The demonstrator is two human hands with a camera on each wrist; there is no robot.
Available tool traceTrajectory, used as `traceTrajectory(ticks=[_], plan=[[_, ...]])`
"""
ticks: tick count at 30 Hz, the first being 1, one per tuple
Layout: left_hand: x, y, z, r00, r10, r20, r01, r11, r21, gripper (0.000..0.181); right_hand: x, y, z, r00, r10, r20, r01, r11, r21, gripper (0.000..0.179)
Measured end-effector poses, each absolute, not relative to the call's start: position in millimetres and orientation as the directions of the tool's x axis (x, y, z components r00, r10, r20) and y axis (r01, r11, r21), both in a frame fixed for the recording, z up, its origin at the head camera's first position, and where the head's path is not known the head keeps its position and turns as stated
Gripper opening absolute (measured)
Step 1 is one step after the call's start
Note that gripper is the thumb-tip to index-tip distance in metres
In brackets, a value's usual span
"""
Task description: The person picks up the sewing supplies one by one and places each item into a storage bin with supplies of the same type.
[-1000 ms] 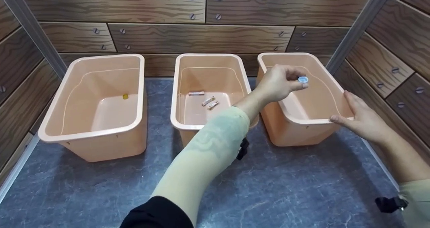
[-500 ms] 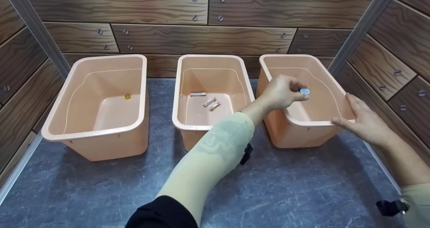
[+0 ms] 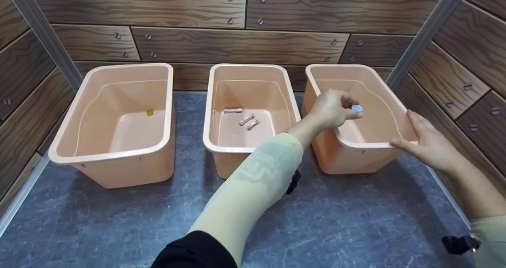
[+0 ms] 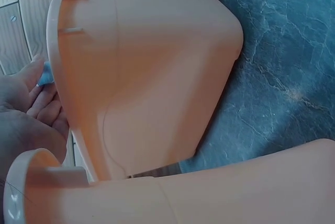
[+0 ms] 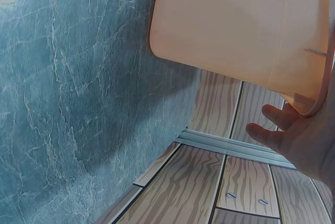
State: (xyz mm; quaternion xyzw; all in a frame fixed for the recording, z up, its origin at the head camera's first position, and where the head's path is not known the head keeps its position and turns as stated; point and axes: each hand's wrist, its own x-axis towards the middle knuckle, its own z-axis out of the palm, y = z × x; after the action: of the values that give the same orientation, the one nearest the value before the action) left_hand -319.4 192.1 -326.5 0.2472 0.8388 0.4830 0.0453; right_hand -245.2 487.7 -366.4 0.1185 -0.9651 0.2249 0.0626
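Note:
My left hand (image 3: pixel 331 109) pinches a small round blue cap (image 3: pixel 357 108), which looks like a bottle cap, between thumb and fingers. It is over the mouth of the right-hand peach bin (image 3: pixel 365 145), inside the rim line. In the left wrist view only a bit of the blue cap (image 4: pixel 46 74) shows past the bin wall. My right hand (image 3: pixel 431 141) rests on the near right corner of that same bin, the thumb on the front rim and the fingers along the right side. Straight fingers (image 5: pixel 264 135) show beside the bin's outer wall in the right wrist view.
The middle peach bin (image 3: pixel 229 149) holds 3 small narrow pieces (image 3: pixel 246 120) with pale middles. In the left peach bin (image 3: pixel 114 158) lies a tiny yellow piece (image 3: pixel 150 112). Wood-patterned walls (image 3: pixel 296 9) enclose the blue marbled surface (image 3: pixel 336 220). My left forearm crosses the middle bin's front corner.
The left hand with the blue cap has lowered toward the right-hand bin, then stayed nearly still. My right hand has kept its place on the rim. The whole view has shifted slightly.

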Motion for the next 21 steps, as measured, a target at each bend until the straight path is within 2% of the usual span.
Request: traceTrajectory(ticks=[14,21], plan=[[-317.7,184.4,-324.6,-0.833,0.535,0.139,0.384,0.379,0.842,0.052,-243.1,484.8,-365.0,-0.973,-0.181,0.142,-0.224,0.883,-0.412,0.104],[-308.1,168.6,-309.8,-0.806,0.566,0.173,0.418,0.338,0.843,0.065,-242.6,486.8,-363.6,-0.976,-0.179,0.128,-0.217,0.884,-0.414,0.104]])
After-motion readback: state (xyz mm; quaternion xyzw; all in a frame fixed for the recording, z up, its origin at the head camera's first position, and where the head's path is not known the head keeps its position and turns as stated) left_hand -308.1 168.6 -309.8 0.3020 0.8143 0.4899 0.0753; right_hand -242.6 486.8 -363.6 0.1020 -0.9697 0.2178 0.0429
